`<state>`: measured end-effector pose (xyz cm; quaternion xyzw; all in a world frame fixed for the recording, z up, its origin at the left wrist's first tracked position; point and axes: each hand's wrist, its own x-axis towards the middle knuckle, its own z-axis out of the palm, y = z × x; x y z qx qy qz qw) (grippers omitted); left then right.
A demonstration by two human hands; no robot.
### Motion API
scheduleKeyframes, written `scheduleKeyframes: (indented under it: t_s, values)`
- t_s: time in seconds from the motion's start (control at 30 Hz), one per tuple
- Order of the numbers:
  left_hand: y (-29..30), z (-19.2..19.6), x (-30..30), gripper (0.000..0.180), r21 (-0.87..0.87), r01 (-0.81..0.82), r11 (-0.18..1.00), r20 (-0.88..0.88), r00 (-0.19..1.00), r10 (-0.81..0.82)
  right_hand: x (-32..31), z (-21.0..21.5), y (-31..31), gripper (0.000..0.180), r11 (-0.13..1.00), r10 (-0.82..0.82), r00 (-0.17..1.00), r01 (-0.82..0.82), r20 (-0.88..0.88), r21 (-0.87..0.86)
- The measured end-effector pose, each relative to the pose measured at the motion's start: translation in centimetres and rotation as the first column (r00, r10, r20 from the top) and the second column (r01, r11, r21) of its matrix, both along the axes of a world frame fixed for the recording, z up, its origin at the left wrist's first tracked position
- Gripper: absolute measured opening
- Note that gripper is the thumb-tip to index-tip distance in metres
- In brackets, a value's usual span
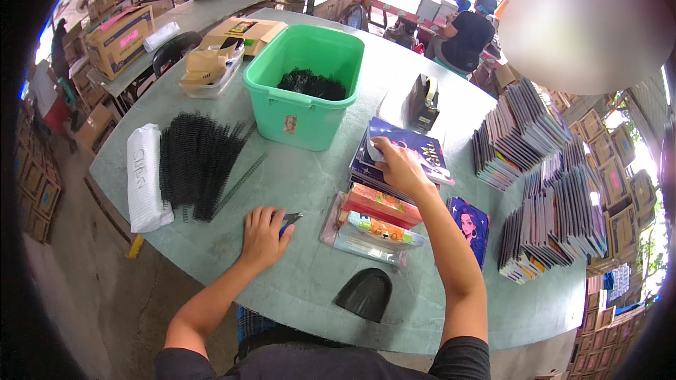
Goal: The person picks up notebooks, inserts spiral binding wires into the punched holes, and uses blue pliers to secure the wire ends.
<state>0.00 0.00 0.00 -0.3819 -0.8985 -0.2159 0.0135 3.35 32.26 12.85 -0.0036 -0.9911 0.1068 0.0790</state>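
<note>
My right hand (403, 167) reaches over a stack of purple illustrated notebooks (422, 149), its fingers closed on the left edge of the top one, where a pale sheet or cover edge curls up. My left hand (262, 238) lies on the table with its fingers curled over small dark-handled pliers (290, 222), whose tip points right. Just below the stack are a red pack (380, 205) and clear plastic pouches (366, 243) with a cartoon print. Another purple notebook (470, 229) lies flat, right of my right forearm.
Black spiral binding coils (201, 162) lie in a heap beside a white wrapped roll (146, 179). A green tub (303, 116) holds more coils. Tall notebook piles (553, 222) stand at right, a tape dispenser (424, 102) behind the stack, and a black curved piece (365, 294) near me.
</note>
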Motion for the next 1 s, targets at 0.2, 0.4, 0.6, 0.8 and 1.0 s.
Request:
scheduleKeyframes:
  t_s: [0.2, 0.4, 0.6, 0.8, 1.0]
  values:
    - [6.5, 10.8, -0.3, 0.046, 0.47, 0.263, 0.842, -0.332, 0.937, -0.107, 4.5, 4.9, -7.0, 0.031, 0.948, 0.282, 0.928, -0.308, -0.243, -0.076]
    - [10.2, 17.4, -1.6, 0.039, 0.692, 0.135, 0.709, 0.221, 0.896, -0.386, 11.2, 6.9, -5.5, 0.058, 0.932, -0.362, 0.375, 0.116, -0.854, -0.344]
    - [11.3, 15.0, -2.5, 0.043, 0.75, 0.039, 0.66, 0.493, 0.632, -0.598, 16.6, -1.6, -0.3, 0.024, 0.463, -0.507, 0.818, -0.008, -0.273, -0.886]
    - [11.0, 8.8, -2.1, 0.054, 0.695, 0.036, 0.718, 0.57, 0.581, -0.581, 17.8, -6.5, -1.1, 0.025, 0.313, -0.476, 0.874, 0.067, -0.096, -0.947]
    - [2.2, 11.6, -4.1, 0.05, 0.283, 0.057, 0.958, 0.255, 0.958, -0.132, 19.5, 0.7, -4.1, 0.022, 0.777, -0.468, 0.526, -0.138, -0.71, -0.614]
